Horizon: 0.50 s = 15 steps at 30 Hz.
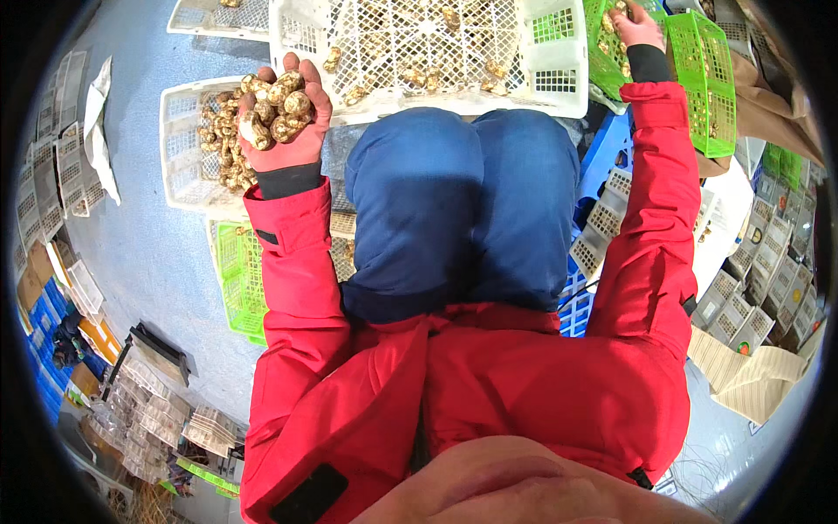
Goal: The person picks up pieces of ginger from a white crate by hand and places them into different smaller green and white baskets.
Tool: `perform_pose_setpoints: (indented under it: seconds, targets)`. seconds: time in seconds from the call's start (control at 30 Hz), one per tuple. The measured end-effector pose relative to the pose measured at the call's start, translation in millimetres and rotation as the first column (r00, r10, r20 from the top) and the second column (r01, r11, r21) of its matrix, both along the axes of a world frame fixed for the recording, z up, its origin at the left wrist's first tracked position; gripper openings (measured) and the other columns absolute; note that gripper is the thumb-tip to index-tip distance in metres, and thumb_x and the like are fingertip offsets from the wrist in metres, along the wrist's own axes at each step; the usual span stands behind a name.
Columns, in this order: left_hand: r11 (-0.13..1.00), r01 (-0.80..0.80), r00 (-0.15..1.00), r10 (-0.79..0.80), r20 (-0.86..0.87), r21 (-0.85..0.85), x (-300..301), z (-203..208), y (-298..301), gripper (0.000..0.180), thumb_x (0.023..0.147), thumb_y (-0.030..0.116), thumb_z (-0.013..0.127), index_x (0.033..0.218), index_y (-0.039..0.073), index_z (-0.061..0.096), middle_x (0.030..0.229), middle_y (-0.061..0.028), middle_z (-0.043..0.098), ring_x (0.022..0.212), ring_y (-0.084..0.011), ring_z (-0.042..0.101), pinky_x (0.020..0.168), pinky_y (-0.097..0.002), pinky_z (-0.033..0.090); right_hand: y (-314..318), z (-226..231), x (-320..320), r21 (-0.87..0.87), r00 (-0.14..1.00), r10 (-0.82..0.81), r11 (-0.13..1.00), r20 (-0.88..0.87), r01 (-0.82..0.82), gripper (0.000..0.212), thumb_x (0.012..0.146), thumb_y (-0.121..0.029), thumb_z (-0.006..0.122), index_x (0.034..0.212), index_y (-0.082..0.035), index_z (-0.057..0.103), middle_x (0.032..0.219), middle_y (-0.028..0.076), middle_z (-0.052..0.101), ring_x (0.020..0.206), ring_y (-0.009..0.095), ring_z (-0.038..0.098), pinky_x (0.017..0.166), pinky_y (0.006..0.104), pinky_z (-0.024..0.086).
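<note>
My left hand (pixel 288 144) is turned palm up, its fingers curled round a heap of several small brown-and-cream mushrooms (pixel 284 96). Below it stands a white basket (pixel 181 148) holding a pile of similar mushrooms (pixel 225 157). In the upper right, my right hand (pixel 640 28) reaches into a green basket (pixel 604 77). Its fingers are bent and pinched at a mushroom (pixel 621 7) near the picture's edge. Between the hands, in front of my knees, a large white crate (pixel 572 52) has loose mushrooms (pixel 419 76) scattered over its lattice bottom.
Another green basket (pixel 704 74) stands right of my right forearm. A blue crate (pixel 602 162) is beside my right knee. Under the left white basket is a green crate (pixel 240 271). White baskets (pixel 74 170) line the far left, and stacked trays (pixel 772 253) the far right.
</note>
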<state>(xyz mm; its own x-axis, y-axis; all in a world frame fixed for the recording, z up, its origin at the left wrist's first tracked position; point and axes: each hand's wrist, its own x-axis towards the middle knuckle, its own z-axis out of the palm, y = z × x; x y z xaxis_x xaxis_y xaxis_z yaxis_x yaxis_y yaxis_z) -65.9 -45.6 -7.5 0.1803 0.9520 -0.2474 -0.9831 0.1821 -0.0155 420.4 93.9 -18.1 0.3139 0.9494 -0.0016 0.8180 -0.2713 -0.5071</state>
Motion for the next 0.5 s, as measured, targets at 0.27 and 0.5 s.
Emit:
perform_pose_setpoints:
  seconds: [0.27, 0.5]
  targets:
    - [0.996, -0.007, 1.000, 0.006, -0.011, -0.084, -10, -8, -2, 0.025, 0.081, 0.021, 0.057, 0.101, 0.006, 0.058, 0.117, -0.0182, 0.054, 0.113, -0.0350, 0.048, 0.085, -0.0462, 0.047, -13, -44, -139, -0.510, 0.701, 0.707, 0.638, 0.090, -0.577, 0.046, 0.076, -0.044, 0.056, 0.114, -0.018, 0.057, 0.103, 0.012, 0.064, 0.097, 0.028, 0.060, 0.083, 0.0381, 0.046]
    - [1.000, -0.004, 1.000, 0.004, 0.025, 0.001, -8, -12, 3, 0.027, 0.084, 0.023, 0.054, 0.106, 0.008, 0.055, 0.121, -0.0178, 0.051, 0.116, -0.0329, 0.046, 0.090, -0.0459, 0.045, -19, -116, -129, -0.539, 0.673, 0.726, 0.512, -0.144, -0.668, 0.040, 0.076, -0.029, 0.061, 0.110, -0.008, 0.058, 0.093, 0.015, 0.064, 0.082, 0.025, 0.064, 0.075, 0.0322, 0.050]
